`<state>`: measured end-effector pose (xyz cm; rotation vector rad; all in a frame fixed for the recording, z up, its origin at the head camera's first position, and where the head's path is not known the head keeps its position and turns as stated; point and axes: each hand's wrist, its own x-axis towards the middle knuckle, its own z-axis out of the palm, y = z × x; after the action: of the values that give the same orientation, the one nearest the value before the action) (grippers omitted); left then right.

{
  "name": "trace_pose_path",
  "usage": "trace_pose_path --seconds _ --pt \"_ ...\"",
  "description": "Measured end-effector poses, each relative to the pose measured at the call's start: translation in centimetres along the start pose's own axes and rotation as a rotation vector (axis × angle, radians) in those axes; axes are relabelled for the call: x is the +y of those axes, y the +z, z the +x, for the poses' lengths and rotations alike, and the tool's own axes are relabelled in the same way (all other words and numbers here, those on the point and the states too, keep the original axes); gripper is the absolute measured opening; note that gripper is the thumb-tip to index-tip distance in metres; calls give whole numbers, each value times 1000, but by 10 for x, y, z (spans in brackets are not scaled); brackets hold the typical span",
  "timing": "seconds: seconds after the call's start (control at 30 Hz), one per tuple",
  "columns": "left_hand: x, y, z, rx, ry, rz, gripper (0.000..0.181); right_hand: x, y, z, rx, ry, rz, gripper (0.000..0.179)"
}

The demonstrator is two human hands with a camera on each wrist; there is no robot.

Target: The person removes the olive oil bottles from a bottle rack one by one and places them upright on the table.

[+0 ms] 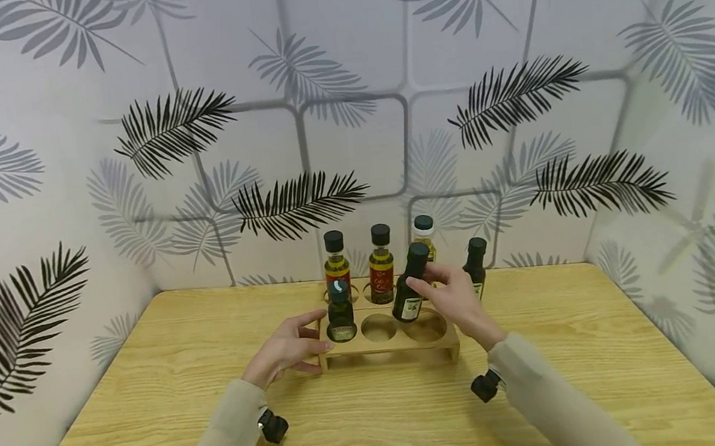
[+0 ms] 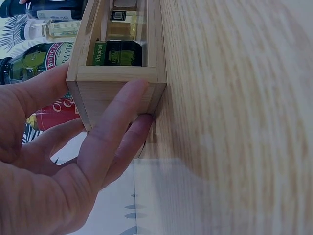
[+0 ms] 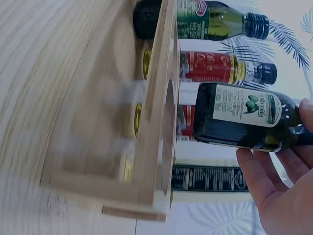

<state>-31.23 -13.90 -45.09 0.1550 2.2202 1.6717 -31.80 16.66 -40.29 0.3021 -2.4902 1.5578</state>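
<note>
My right hand holds a dark olive oil bottle by its upper part, tilted, above the front row of a two-tier wooden bottle rack. In the right wrist view, its cream label shows green olives, and its base is beside the rack's upper board. At the rack's left end, my left hand grips the corner, fingers on the top edge and end panel. A green bottle stands in the front-left hole. Two red-labelled oil bottles and a clear bottle with a dark cap stand behind.
Another dark bottle stands right of the rack, partly behind my right hand. The rack sits on a light wooden table toward its back edge, near a leaf-patterned wall. A similar wall flanks each side.
</note>
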Motion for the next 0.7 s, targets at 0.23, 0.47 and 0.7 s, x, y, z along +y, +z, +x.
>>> trace_pose_path --seconds 0.23,0.47,0.7 --pt "-1 0 1 4 14 4 71 9 -20 1 39 -41 -20 29" --pt "-1 0 1 15 9 5 71 18 -43 4 44 -31 -22 32" --pt "0 1 1 15 3 -1 71 28 -63 5 23 23 -71 38"
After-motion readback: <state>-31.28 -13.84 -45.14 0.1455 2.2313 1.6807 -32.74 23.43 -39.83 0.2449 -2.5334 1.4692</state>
